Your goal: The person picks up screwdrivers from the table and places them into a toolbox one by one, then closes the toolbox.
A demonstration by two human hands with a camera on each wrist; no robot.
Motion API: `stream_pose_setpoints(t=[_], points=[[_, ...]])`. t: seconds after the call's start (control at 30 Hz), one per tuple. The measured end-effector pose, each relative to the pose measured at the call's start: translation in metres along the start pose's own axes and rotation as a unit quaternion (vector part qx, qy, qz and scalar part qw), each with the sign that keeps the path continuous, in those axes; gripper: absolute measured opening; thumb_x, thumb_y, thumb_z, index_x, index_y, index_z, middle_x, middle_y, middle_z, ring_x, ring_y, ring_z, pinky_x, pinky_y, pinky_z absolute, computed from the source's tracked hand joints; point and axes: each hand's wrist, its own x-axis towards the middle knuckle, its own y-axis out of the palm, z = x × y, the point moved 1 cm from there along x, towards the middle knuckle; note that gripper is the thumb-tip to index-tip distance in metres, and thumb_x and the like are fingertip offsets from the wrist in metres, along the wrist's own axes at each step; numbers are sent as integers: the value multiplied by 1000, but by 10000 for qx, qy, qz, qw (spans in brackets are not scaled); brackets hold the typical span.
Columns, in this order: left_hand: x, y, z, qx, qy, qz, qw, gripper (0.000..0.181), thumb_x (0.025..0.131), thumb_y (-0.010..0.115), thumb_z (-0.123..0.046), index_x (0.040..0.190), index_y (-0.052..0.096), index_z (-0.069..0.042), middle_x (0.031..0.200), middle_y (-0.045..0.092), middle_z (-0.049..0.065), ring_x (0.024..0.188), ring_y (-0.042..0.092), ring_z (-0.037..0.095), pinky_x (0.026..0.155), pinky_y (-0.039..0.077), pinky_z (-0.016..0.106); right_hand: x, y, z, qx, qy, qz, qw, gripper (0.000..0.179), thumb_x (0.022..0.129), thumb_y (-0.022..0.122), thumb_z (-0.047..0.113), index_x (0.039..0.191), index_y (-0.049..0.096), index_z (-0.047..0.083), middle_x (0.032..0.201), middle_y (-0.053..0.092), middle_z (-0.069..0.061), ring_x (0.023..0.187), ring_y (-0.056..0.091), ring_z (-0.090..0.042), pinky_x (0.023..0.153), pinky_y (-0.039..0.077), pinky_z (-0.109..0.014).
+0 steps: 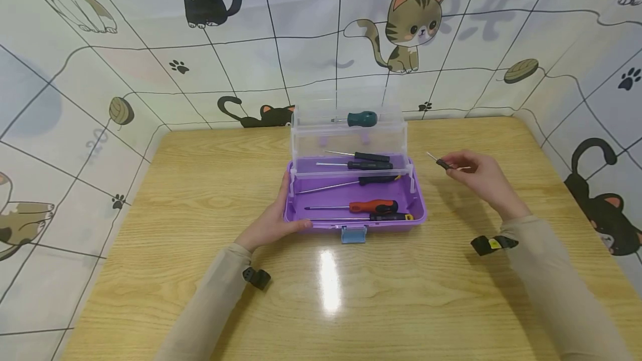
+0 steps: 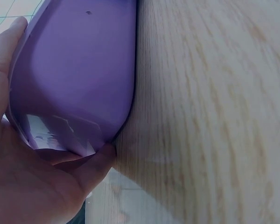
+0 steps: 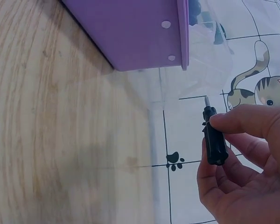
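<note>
My left hand (image 1: 273, 219) grips the left end of a purple toolbox (image 1: 423, 213), its thumb over the front rim. In the left wrist view, fingers (image 2: 100, 163) wrap the box's purple end wall (image 2: 79, 60). Right of the box and above the table, my right hand (image 1: 484, 180) pinches a small black-handled screwdriver (image 3: 215, 144) between thumb and fingers, its metal tip pointing away. Inside the box lie a red-handled screwdriver (image 1: 373, 206), a black-and-yellow one (image 1: 391, 217) along the front, and several other black-handled ones. A stubby teal screwdriver (image 1: 362, 119) shows at the clear raised lid (image 1: 348, 141).
A blue latch (image 1: 353, 234) hangs at the box's front. The wooden table (image 1: 210, 183) carries the box. Behind and beside it stands a white backdrop (image 1: 301, 60) with printed cats and lines. Dark small devices are strapped at both wrists.
</note>
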Motion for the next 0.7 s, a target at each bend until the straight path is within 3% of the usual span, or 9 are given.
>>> stream_pose_setpoints(t=[0.53,0.7], points=[[2,0,5,-117,173,50,9998,115,73,74,-19,140,-19,-20,147,-6,8,130,14,36,102,15,47,10,-4,15,15,-9,63,10000,26,86,60,18,111,59,7,103,58,-10,89,52,-16,69,45,-15],[7,2,21,-139,179,13,9997,117,72,76,-27,140,-19,-29,148,-6,-4,131,13,30,103,15,45,14,-5,20,12,-71,97,9999,27,87,59,18,111,58,7,105,58,-10,88,53,-16,69,44,-16]])
